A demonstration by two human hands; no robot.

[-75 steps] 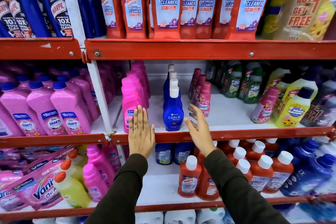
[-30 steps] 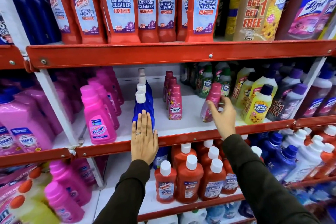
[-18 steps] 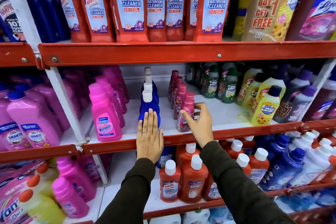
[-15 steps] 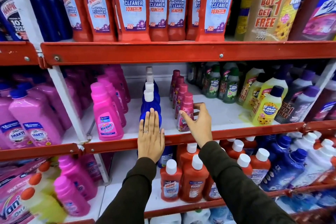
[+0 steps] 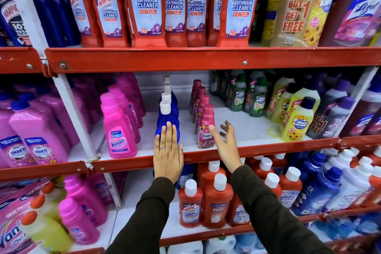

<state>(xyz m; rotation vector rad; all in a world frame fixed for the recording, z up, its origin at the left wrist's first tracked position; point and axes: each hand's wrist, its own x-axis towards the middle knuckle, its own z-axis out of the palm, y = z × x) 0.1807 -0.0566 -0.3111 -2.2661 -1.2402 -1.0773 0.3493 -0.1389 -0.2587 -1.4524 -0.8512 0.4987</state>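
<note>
A small pink Comfort bottle (image 5: pixel 204 128) stands at the front of a row of like bottles on the middle shelf (image 5: pixel 257 148). My right hand (image 5: pixel 225 143) is just right of it, fingers spread and loose, holding nothing. My left hand (image 5: pixel 168 151) lies flat with straight fingers against the front blue bottle with a white cap (image 5: pixel 167 121) and over the red shelf lip.
Pink Vanish bottles (image 5: pixel 119 128) stand left of the blue row, yellow Max Kleen bottles (image 5: pixel 299 119) to the right. Red Harpic bathroom cleaner (image 5: pixel 144 4) fills the shelf above. Red white-capped bottles (image 5: pixel 215 204) crowd the shelf below. A white upright post (image 5: pixel 78 113) divides the bays.
My right hand carried the pink Comfort bottle from the right to the front of its row, then let go and opened. My left hand stayed flat on the blue bottle.
</note>
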